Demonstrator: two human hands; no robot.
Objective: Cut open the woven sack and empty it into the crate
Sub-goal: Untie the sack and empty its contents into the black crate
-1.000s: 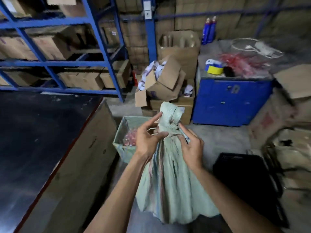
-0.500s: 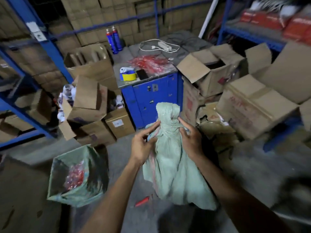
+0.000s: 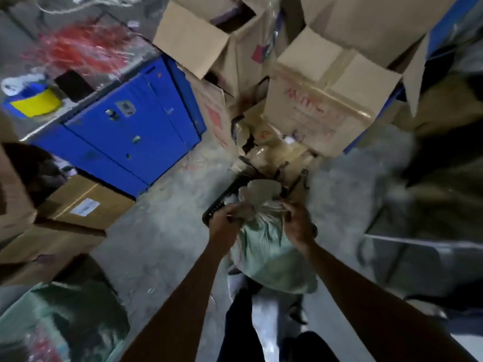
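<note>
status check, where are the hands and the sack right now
Left hand and right hand both gripping the tied neck of the green sack. Sack not yet cut. Black crate just beyond, partly hidden; frame blurred.

Both forearms are bare to the bottom edge of the view, with no sleeves, gloves, watch or rings visible on the left hand (image 3: 226, 220) or right hand (image 3: 298, 226). Dark trousers (image 3: 236, 327) cover the legs.
</note>
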